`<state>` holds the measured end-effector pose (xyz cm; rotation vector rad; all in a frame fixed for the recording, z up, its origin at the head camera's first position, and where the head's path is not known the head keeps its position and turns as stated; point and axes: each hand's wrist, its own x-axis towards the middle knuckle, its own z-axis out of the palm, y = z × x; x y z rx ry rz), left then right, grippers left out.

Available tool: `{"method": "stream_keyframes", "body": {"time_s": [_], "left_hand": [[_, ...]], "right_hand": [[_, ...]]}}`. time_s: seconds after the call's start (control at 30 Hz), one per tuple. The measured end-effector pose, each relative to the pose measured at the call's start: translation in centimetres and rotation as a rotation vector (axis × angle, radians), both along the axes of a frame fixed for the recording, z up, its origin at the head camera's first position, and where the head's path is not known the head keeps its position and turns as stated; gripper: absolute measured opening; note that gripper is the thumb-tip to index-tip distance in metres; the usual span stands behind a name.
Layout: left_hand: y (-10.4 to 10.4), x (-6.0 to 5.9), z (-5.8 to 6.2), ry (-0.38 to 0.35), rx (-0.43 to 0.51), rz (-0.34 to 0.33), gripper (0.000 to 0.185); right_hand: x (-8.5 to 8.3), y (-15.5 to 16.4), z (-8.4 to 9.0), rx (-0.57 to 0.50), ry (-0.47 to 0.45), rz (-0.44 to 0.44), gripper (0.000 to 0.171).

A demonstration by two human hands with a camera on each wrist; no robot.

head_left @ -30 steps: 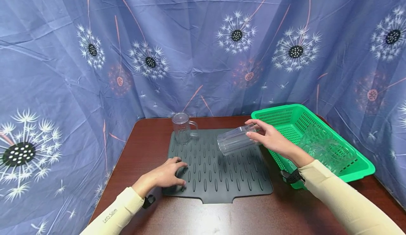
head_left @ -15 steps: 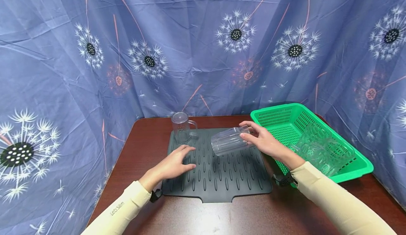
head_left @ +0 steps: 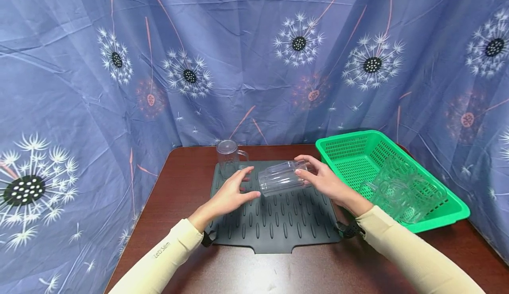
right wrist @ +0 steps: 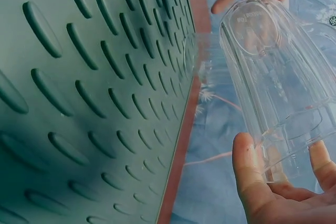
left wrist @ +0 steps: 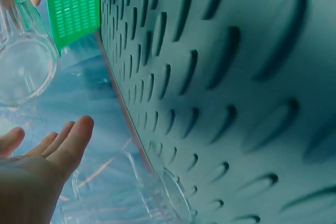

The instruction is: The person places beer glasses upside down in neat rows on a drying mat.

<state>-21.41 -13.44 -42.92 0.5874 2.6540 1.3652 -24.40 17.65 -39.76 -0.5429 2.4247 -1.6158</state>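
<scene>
My right hand grips a clear ribbed mug near one end, thumb and fingers around its wall. The mug lies tipped on its side in the air above a dark grey mat. In the right wrist view, the round base of this mug faces my left hand. My left hand is beside that end, fingers spread and thumb apart; the left wrist view shows a gap between its fingers and the mug. Another clear mug stands upside down on the mat's far left corner, partly behind my left fingers.
A green slotted basket stands at the right, with several clear mugs piled in its near part. Raised oval ridges cover the mat. Under everything is a brown table, and a blue dandelion-print curtain hangs behind it.
The right hand has brought the mug leftward over the mat, turning it nearer to level. My left hand has risen from the mat and moved right, up to the mug's end.
</scene>
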Motion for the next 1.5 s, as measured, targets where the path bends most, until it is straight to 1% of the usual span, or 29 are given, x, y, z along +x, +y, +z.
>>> {"method": "stream_keyframes", "body": {"time_s": [0.17,0.3,0.47,0.53,0.63,0.83,1.0,1.13,1.2,1.37,1.5], "left_hand": [[1.0,-0.3,-0.2,-0.005,0.069,-0.016,0.086],[1.7,-0.4,-0.4,-0.016,0.093,-0.021,0.087],[2.2,-0.6,-0.8,-0.044,0.116,-0.008,0.089],[2.4,-0.7,-0.9,-0.052,0.142,-0.003,0.089],[2.5,-0.8,-1.0,-0.052,0.177,0.002,0.088],[2.7,-0.8,-1.1,-0.054,0.197,0.023,0.085],[2.7,-0.8,-1.1,-0.057,0.222,0.031,0.083],[2.8,-0.7,-1.0,-0.077,0.255,0.045,0.081],[2.9,-0.7,-1.0,-0.086,0.287,0.042,0.081],[3.0,-0.9,-0.8,-0.070,0.347,0.040,0.080],[3.0,-1.0,-0.5,-0.039,0.343,0.060,0.078]], "right_hand": [[0.0,-0.4,-0.6,-0.002,-0.008,-0.011,0.043],[0.1,-0.9,-0.9,-0.005,-0.010,-0.024,0.044],[0.2,-1.4,-1.1,-0.005,-0.018,-0.029,0.042],[0.2,-1.4,-1.1,-0.007,-0.025,-0.031,0.042],[0.3,-1.4,-1.2,-0.010,-0.033,-0.034,0.043],[0.2,-1.3,-1.3,-0.019,-0.054,-0.034,0.044],[0.2,-1.3,-1.5,-0.029,-0.066,-0.026,0.044],[0.1,-1.1,-1.6,-0.074,-0.092,0.005,0.046],[0.0,-1.0,-1.6,-0.100,-0.113,0.023,0.048],[-0.2,-0.9,-1.7,-0.122,-0.155,0.042,0.057],[-0.3,-0.8,-1.7,-0.137,-0.183,0.051,0.059]]}}
